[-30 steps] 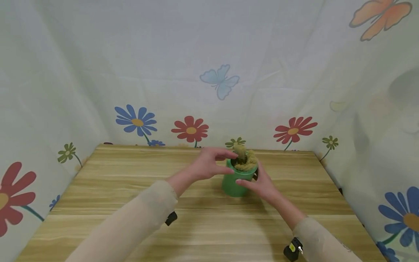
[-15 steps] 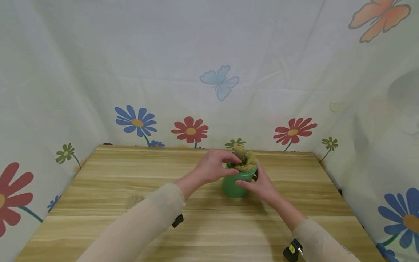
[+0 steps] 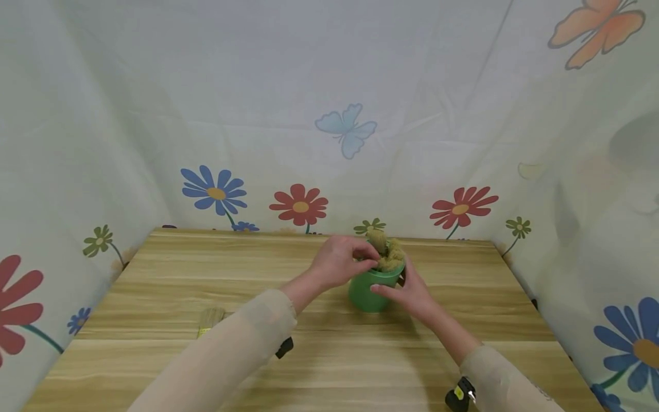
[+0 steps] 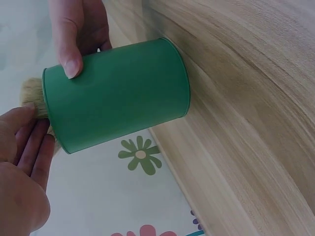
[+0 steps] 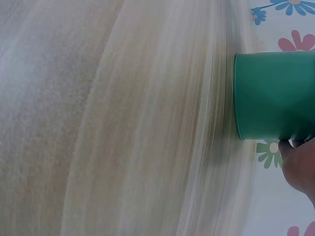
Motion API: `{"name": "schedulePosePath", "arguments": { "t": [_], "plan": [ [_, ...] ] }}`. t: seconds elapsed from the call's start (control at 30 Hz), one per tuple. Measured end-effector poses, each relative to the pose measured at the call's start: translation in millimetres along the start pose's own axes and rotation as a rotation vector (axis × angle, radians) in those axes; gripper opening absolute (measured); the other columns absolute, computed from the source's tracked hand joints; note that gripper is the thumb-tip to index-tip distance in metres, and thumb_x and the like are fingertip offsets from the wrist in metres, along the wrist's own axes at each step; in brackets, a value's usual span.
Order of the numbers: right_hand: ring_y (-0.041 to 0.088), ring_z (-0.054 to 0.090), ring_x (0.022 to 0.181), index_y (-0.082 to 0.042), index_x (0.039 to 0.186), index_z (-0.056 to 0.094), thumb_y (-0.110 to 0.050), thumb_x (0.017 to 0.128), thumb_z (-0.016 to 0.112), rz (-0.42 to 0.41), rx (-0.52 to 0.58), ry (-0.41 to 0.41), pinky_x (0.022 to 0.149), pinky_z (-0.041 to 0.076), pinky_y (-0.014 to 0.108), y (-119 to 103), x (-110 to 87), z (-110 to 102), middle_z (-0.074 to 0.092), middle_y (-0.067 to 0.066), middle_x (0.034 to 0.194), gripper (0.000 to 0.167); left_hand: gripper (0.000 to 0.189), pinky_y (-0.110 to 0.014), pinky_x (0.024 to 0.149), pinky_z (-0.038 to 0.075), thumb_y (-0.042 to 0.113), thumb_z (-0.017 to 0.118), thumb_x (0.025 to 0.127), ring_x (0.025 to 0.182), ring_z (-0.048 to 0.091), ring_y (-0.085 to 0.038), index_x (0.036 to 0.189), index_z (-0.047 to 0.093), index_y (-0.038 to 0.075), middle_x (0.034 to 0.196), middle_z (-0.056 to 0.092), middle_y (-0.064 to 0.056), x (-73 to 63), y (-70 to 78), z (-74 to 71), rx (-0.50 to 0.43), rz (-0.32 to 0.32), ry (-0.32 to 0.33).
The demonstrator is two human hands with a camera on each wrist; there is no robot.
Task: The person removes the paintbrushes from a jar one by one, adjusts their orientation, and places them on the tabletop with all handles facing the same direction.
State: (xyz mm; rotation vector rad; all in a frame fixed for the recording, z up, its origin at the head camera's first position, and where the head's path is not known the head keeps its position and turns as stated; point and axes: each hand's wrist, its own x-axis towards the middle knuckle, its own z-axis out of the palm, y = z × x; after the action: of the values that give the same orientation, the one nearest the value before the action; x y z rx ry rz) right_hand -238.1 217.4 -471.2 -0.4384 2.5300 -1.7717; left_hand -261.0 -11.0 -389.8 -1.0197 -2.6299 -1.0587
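Near the back edge of the table (image 3: 340, 372), the right hand (image 3: 414, 290) grips the green cup (image 3: 366, 293); the left hand (image 3: 340, 262) pinches brush bristles (image 4: 33, 91) at its mouth. A firm brace and gentle fingertips should prevent tipping.

- A bench (image 3: 329, 355) is covered with a streaked, light-brown wood grain.
- The bench is enclosed at the back and on both sides by a creased, pale cloth (image 3: 247, 86).
- On the cloth's back, a light-blue butterfly (image 3: 346, 130) is printed above a blue flower (image 3: 215, 193) and two red ones.
- An orange butterfly (image 3: 578, 26) is printed high on the right.
- A large red flower (image 3: 18, 312) is cut off by the head view's left edge.
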Motion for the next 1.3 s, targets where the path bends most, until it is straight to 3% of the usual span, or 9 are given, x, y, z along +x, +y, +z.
{"name": "schedulePosePath", "arguments": {
  "t": [0.2, 0.5, 1.07, 1.13, 1.17, 1.3],
  "plan": [
    [0.035, 0.043, 0.151, -0.016, 0.166, 0.025, -0.019, 0.093, 0.086, -0.008, 0.002, -0.010, 0.124, 0.034, 0.061, 2.2, 0.0, 1.2, 0.044, 0.013, 0.163, 0.095, 0.008, -0.021, 0.078, 0.061, 0.020, 0.083, 0.097, 0.087, 0.075, -0.004, 0.104, 0.084, 0.019, 0.097, 0.081, 0.007, 0.8, 0.1, -5.3, -0.146, -0.061, 0.038],
    [0.036, 0.042, 0.150, -0.017, 0.166, 0.024, -0.021, 0.093, 0.087, 0.009, -0.003, -0.004, 0.124, 0.033, 0.064, 3.6, 0.3, 0.9, 0.044, 0.014, 0.161, 0.097, 0.009, -0.022, 0.081, 0.062, 0.018, 0.082, 0.097, 0.090, 0.076, -0.007, 0.105, 0.083, 0.015, 0.100, 0.081, 0.003, 3.0, 2.9, -22.5, -0.287, -0.046, 0.136],
    [0.036, 0.039, 0.153, -0.017, 0.167, 0.022, -0.024, 0.091, 0.089, 0.041, -0.033, 0.010, 0.126, 0.031, 0.061, 3.5, -0.2, 1.6, 0.042, 0.014, 0.164, 0.101, 0.016, -0.038, 0.086, 0.063, 0.021, 0.085, 0.095, 0.094, 0.075, -0.015, 0.110, 0.084, 0.015, 0.102, 0.081, 0.002, -1.8, 12.2, -79.5, -0.465, -0.157, 0.337],
    [0.037, 0.039, 0.154, -0.015, 0.167, 0.022, -0.022, 0.091, 0.089, 0.041, -0.036, 0.015, 0.126, 0.031, 0.061, 3.3, -0.5, 1.6, 0.042, 0.015, 0.165, 0.102, 0.016, -0.044, 0.089, 0.062, 0.021, 0.084, 0.096, 0.096, 0.076, -0.016, 0.111, 0.084, 0.015, 0.103, 0.081, 0.001, -2.8, 14.5, -86.6, -0.478, -0.165, 0.345],
    [0.038, 0.038, 0.154, -0.015, 0.167, 0.022, -0.022, 0.091, 0.089, 0.040, -0.035, 0.016, 0.126, 0.031, 0.061, 2.9, -0.8, 1.6, 0.042, 0.016, 0.165, 0.102, 0.017, -0.045, 0.101, 0.057, 0.020, 0.084, 0.096, 0.097, 0.076, -0.016, 0.112, 0.083, 0.014, 0.104, 0.081, 0.000, -3.6, 15.5, -90.3, -0.483, -0.172, 0.347],
    [0.038, 0.039, 0.154, -0.014, 0.167, 0.023, -0.021, 0.090, 0.089, 0.043, -0.036, 0.020, 0.126, 0.032, 0.061, 2.0, -1.1, 2.5, 0.042, 0.016, 0.165, 0.102, 0.018, -0.043, 0.094, 0.059, 0.022, 0.084, 0.096, 0.092, 0.076, -0.018, 0.113, 0.083, 0.015, 0.104, 0.081, -0.001, -7.5, 17.7, -105.4, -0.520, -0.228, 0.345]
  ]
}}
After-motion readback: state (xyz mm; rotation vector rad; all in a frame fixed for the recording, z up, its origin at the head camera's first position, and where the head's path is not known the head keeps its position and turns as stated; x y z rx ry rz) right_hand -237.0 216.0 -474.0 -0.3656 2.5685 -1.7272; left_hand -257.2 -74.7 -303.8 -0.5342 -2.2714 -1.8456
